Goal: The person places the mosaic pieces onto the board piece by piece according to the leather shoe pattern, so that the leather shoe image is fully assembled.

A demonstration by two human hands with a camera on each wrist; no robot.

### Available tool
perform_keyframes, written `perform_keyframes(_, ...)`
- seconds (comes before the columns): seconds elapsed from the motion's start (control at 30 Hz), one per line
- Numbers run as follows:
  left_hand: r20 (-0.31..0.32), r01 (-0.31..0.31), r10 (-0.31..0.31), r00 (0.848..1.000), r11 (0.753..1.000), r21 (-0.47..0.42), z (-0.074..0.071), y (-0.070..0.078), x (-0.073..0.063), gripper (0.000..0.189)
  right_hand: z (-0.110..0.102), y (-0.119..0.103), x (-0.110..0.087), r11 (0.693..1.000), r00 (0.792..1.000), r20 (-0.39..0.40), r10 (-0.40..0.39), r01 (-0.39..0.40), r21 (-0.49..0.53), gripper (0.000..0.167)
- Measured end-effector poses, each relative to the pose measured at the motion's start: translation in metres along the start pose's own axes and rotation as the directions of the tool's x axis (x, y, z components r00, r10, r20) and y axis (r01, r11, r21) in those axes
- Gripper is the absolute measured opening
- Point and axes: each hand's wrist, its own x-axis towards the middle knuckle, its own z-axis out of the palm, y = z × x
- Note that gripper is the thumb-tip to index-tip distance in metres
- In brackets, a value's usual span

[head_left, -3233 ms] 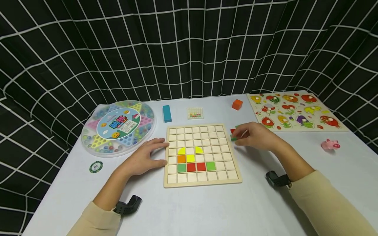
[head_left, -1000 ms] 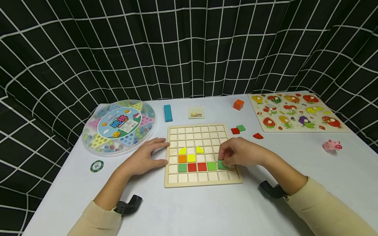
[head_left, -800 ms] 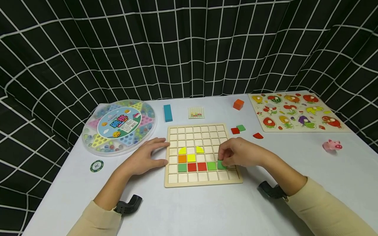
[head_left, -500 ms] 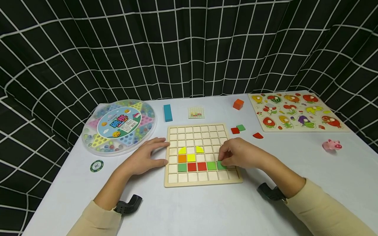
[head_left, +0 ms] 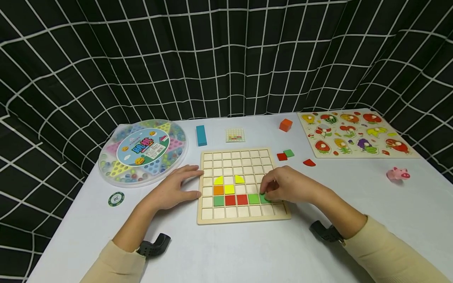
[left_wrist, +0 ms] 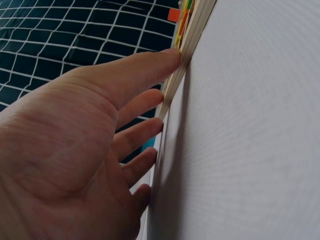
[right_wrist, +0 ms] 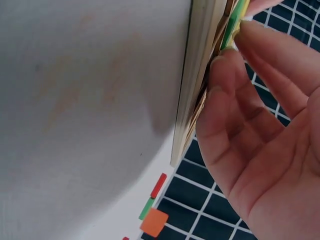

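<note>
A wooden grid board (head_left: 244, 220) lies mid-table, with red, green, orange and yellow tiles in its lower left cells. My left hand (head_left: 173, 190) rests at the board's left edge with fingers spread; in the left wrist view, the thumb (left_wrist: 145, 70) touches the side of the frame. Over the board's right part, my right hand (head_left: 288, 184) pinches a green square tile (head_left: 264, 199) between thumb and fingers. That tile sits at the cell right of a lighter green tile (head_left: 253, 199), partly hidden by the thumb. The right wrist view shows the green tile (right_wrist: 233, 27) standing at a tilt in the fingertips.
A red square (head_left: 282, 157), a green square (head_left: 288, 153) and a red quarter piece (head_left: 309, 162) lie right of the board. Behind it are a pattern card (head_left: 235, 135), blue block (head_left: 201, 135) and orange cube (head_left: 286, 125). A marble game (head_left: 109, 173), fruit puzzle (head_left: 361, 155) and pig (head_left: 398, 174) flank it.
My right hand has brought the green tile from the pieces at the right onto the board and shifted it slightly left, beside the lighter green tile. The left hand stays at the board's edge.
</note>
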Motion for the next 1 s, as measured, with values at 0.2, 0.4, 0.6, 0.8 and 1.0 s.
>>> perform_keyframes(0.2,-0.004,0.001,-0.001,1.0,1.0,-0.002,0.0,0.0,0.0,0.063,-0.008,0.006,-0.004,0.999,1.0,-0.004,0.003,-0.003,0.045,0.014)
perform_keyframes(0.4,-0.002,0.004,-0.004,1.0,1.0,-0.004,0.0,-0.001,0.0,0.063,-0.022,0.014,-0.009,0.998,0.998,-0.06,0.009,-0.005,0.058,0.008)
perform_keyframes(0.6,-0.002,0.004,-0.004,1.0,1.0,-0.006,0.0,-0.001,0.0,0.063,-0.033,0.025,-0.01,0.996,0.991,-0.111,0.072,-0.065,0.068,0.009)
perform_keyframes(0.8,-0.001,0.0,0.0,1.0,1.0,0.0,-0.001,-0.001,0.0,0.064,-0.04,0.036,-0.009,0.991,0.979,-0.161,0.123,-0.113,0.071,0.011)
perform_keyframes(1.0,0.003,-0.001,0.001,1.0,1.0,-0.007,-0.001,-0.001,0.001,0.064,-0.044,0.051,-0.006,0.991,0.969,-0.211,0.132,-0.127,0.038,0.015)
